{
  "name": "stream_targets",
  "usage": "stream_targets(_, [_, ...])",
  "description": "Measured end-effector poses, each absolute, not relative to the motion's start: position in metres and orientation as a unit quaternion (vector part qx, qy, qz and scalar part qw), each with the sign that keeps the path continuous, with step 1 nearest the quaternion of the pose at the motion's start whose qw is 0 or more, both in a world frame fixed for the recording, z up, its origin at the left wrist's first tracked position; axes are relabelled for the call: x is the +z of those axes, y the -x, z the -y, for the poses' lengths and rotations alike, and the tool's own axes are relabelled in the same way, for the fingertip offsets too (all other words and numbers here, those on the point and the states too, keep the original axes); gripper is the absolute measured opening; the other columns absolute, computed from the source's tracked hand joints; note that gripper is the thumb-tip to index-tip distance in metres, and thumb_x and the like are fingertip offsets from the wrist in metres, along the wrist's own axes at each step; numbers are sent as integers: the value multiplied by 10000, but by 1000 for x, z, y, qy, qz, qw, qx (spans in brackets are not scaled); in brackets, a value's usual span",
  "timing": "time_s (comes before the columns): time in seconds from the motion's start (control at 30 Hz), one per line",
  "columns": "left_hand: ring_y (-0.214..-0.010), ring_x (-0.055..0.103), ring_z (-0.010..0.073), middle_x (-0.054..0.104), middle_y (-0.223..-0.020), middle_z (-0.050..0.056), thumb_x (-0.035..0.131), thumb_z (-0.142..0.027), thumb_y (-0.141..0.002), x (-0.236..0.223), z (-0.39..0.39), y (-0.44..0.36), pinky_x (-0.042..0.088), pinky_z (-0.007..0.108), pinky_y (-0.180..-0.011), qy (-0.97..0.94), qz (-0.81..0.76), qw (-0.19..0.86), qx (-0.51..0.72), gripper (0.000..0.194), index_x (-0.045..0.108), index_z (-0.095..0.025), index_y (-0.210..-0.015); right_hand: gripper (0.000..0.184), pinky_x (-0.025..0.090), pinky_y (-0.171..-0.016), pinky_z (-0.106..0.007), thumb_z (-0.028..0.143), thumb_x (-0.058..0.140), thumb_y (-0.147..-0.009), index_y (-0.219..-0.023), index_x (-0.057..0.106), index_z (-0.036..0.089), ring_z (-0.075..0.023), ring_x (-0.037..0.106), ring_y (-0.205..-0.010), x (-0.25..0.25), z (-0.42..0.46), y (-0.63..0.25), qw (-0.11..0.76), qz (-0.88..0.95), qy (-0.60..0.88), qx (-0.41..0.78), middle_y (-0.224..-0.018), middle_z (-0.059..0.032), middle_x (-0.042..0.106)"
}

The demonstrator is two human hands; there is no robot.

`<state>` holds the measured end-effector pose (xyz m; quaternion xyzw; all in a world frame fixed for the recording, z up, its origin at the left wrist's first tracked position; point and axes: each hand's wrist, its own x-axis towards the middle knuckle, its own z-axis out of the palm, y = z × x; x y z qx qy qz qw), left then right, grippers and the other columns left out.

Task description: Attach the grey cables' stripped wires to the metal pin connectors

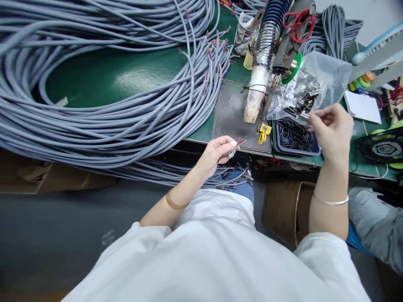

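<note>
My left hand is closed on a grey cable, whose stripped red and blue wire ends stick out past the thumb. Over the blue tray my right hand pinches a small metal connector between thumb and fingertips. Short black tubes fill the tray just below it. Behind that, a clear plastic bag holds many metal connectors. A soldering iron hangs tip-down between my hands, above a yellow clip on the dark plate.
Big coils of grey cable cover the left of the green bench. A hose with a white-wrapped end hangs over the plate. Cables with connectors lie across my lap. A cardboard box stands below; a person's grey sleeve is at right.
</note>
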<state>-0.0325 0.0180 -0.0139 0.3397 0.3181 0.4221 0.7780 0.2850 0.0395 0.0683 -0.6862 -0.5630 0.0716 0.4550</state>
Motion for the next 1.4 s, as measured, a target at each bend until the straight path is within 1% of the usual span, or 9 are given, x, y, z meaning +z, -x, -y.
stream_targets(0.17, [-462,340,4,509,-601,-65,879,-303,-666,-6,-16,13,228,159,-430,-392,-300,762,419,342,581,-143,-719,201,502,-443,-196,205,792,-786,-796,591,199,-90,643,-490,69,25,-241,563,532,607,181,-812,-20,754])
stream_targets(0.33, [-502,461,32,600,-641,-46,841,-296,-741,-6,-15,-3,310,164,-476,-409,-305,744,432,314,651,-152,-945,192,593,-497,-208,252,771,-846,-844,584,206,-105,692,-561,39,46,-202,582,500,551,328,-781,23,753])
stream_targets(0.5, [-574,541,52,656,-704,-10,823,-278,-765,-10,-16,-11,352,167,-515,-407,-296,744,440,262,663,-142,-922,161,675,-718,-296,268,709,-897,-865,556,228,-136,756,-738,14,36,-186,574,501,514,395,-932,4,755])
stream_targets(0.6, [-562,526,53,648,-693,-11,824,-280,-759,-10,-18,-13,362,176,-519,-402,-312,738,443,237,680,-138,-883,167,678,-794,-327,268,723,-874,-822,570,227,-168,767,-848,9,34,-184,565,525,532,350,-988,-18,734])
stream_targets(0.73, [-538,483,45,649,-704,-11,827,-272,-739,-9,-19,-13,368,179,-514,-400,-338,718,459,207,683,-140,-808,134,678,-723,-332,245,696,-882,-810,583,243,-188,770,-808,12,41,-188,536,572,564,259,-1003,-30,747])
stream_targets(0.87, [-582,510,47,667,-740,-6,815,-250,-748,-9,-19,-10,420,164,-572,-408,-340,709,464,182,681,-146,-812,85,667,-774,-344,199,646,-915,-906,647,284,-205,774,-901,14,48,-193,404,707,568,122,-1055,-27,776])
stream_targets(1.03, [-726,612,84,702,-866,25,829,-234,-733,-7,-15,-7,501,190,-703,-442,-334,706,441,239,697,-143,-910,226,653,-870,-349,159,599,-942,-1073,690,318,-230,760,-1050,8,46,-194,262,813,519,15,-1330,-53,702])
stream_targets(1.2, [-691,603,93,686,-822,29,794,-233,-763,-7,-10,-9,486,204,-663,-467,-347,690,430,179,693,-131,-871,362,648,-967,-380,125,636,-914,-1211,671,330,-245,722,-1159,5,43,-193,305,819,486,-20,-1401,-71,656])
stream_targets(1.4, [-660,581,84,674,-792,26,783,-259,-779,-8,-11,-9,469,195,-627,-465,-354,683,438,169,694,-131,-844,383,652,-1002,-415,118,670,-890,-1177,693,371,-245,723,-1153,7,45,-192,362,792,490,28,-1390,-36,650])
